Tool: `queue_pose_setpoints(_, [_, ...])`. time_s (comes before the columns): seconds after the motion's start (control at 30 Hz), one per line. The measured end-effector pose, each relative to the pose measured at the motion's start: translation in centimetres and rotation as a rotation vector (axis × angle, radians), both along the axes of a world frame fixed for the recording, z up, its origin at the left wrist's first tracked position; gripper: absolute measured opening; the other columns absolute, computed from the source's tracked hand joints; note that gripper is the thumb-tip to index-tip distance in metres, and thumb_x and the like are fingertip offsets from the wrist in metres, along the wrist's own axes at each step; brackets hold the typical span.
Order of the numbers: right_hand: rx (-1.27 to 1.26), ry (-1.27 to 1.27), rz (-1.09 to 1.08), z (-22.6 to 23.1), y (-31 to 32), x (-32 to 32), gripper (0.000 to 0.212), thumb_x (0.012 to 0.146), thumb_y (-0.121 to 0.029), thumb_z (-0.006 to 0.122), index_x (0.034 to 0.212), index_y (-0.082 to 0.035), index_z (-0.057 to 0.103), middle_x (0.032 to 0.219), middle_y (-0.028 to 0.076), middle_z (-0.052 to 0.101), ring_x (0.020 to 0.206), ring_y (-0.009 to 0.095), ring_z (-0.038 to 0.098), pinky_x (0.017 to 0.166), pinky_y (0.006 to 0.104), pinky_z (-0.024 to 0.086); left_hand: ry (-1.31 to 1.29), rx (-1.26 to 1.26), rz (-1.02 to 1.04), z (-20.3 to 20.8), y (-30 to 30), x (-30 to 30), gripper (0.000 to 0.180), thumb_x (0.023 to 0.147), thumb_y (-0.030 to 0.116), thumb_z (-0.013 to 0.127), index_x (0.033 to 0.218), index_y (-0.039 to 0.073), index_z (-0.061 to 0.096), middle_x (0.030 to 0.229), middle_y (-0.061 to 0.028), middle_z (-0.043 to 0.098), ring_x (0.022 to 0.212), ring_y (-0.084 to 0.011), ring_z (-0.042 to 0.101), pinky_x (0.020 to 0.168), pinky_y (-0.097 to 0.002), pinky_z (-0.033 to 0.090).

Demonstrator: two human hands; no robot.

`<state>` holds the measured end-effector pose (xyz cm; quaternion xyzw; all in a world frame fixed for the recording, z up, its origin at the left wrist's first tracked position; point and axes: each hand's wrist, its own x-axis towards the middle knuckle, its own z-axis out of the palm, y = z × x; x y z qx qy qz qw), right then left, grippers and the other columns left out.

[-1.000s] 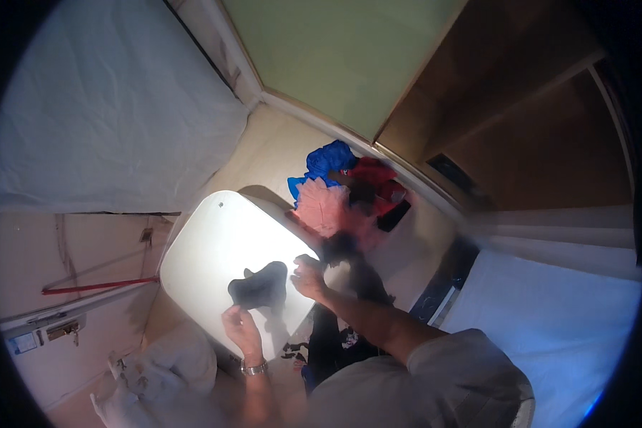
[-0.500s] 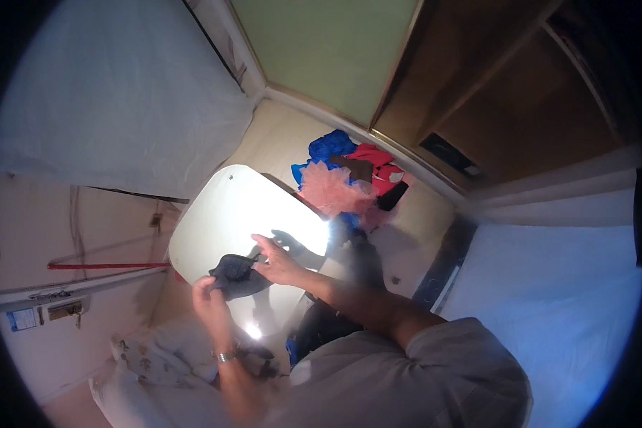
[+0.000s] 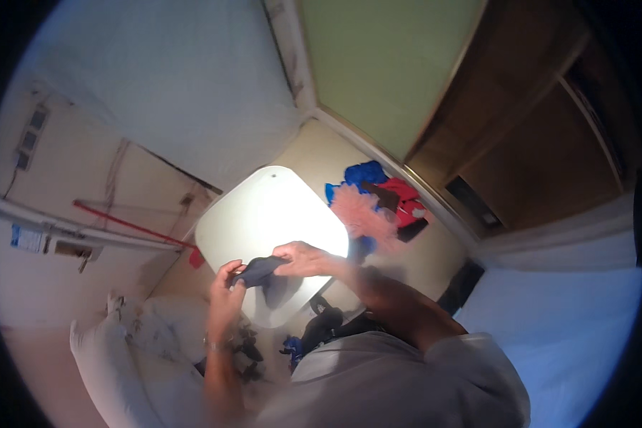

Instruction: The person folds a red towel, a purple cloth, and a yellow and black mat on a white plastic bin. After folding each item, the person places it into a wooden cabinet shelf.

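A small dark grey piece of cloth (image 3: 259, 270) hangs between my two hands above a white table (image 3: 253, 210). Its exact kind cannot be made out. My left hand (image 3: 228, 284) pinches the cloth's left end between thumb and fingers. On the other side, my right hand (image 3: 301, 259) is closed on the right end. The cloth looks stretched and slightly folded, and its shadow falls on the brightly lit tabletop just below.
A heap of clothes (image 3: 378, 207), blue, pink, red and brown, lies on the floor beyond the table's right side. Wooden shelving (image 3: 521, 143) stands at far right. A white-covered bed (image 3: 549, 328) is to the right. A red pole (image 3: 132, 222) reaches the table's left side.
My right hand has gone from spread fingers to gripping the cloth's right end. The cloth is now drawn out between both hands. The whole view has shifted and turned slightly.
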<state>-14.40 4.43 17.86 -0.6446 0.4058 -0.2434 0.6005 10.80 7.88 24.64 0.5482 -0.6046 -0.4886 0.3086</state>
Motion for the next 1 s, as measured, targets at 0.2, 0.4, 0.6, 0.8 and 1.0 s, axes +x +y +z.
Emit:
queue_pose_setpoints(0.2, [-0.063, -0.041, 0.021, 4.0, -1.0, -0.2, 0.031, 0.088, -0.022, 0.064, 0.112, -0.003, 0.068, 0.095, 0.014, 0.071, 0.086, 0.023, 0.066, 0.08, 0.0351, 0.052, -0.096, -0.186, 0.146, -1.1, 2.4, 1.4, 0.032, 0.095, -0.002, 0.064, 0.127, -0.002, 0.062, 0.112, -0.0106, 0.074, 0.101, -0.0151, 0.068, 0.091, -0.0293, 0.054])
queue_pose_setpoints(0.4, [-0.23, -0.059, -0.047, 7.1, -2.8, -1.9, 0.028, 0.092, -0.022, 0.068, 0.11, -0.002, 0.069, 0.096, 0.016, 0.072, 0.087, 0.023, 0.068, 0.082, 0.035, 0.053, -0.034, -0.291, 0.246, 1.3, 1.9, -1.9, 0.03, 0.096, 0.002, 0.065, 0.126, 0.0, 0.064, 0.109, -0.0093, 0.074, 0.1, -0.0133, 0.069, 0.087, -0.027, 0.054])
queue_pose_setpoints(0.6, [-0.296, -0.103, 0.025, 11.7, -5.2, -1.5, 0.035, 0.092, -0.024, 0.068, 0.117, 0.0, 0.069, 0.107, 0.012, 0.072, 0.098, 0.02, 0.067, 0.09, 0.0335, 0.053, 0.41, -0.278, 0.211, 1.4, 0.0, -0.7, 0.047, 0.095, -0.001, 0.066, 0.14, 0.0, 0.051, 0.112, -0.0058, 0.065, 0.094, -0.0103, 0.063, 0.082, -0.0245, 0.053])
queue_pose_setpoints(0.8, [-0.328, -0.108, 0.057, 14.1, -5.8, -1.2, 0.036, 0.097, -0.023, 0.065, 0.125, 0.0, 0.066, 0.122, 0.01, 0.065, 0.107, 0.019, 0.064, 0.096, 0.0344, 0.051, 0.525, -0.033, 0.041, -1.2, -0.1, -1.6, 0.063, 0.087, -0.001, 0.077, 0.143, 0.002, 0.047, 0.108, -0.003, 0.064, 0.092, -0.0096, 0.065, 0.082, -0.0231, 0.055])
queue_pose_setpoints(1.0, [-0.13, -0.154, -0.077, 17.1, -4.9, -0.2, 0.034, 0.1, -0.024, 0.064, 0.126, -0.002, 0.066, 0.112, 0.004, 0.068, 0.106, 0.014, 0.061, 0.096, 0.0314, 0.049, 0.126, -0.043, 0.057, -6.2, 0.8, -1.8, 0.021, 0.09, 0.02, 0.079, 0.101, 0.004, 0.071, 0.084, 0.0026, 0.067, 0.073, -0.0045, 0.058, 0.067, -0.0228, 0.05])
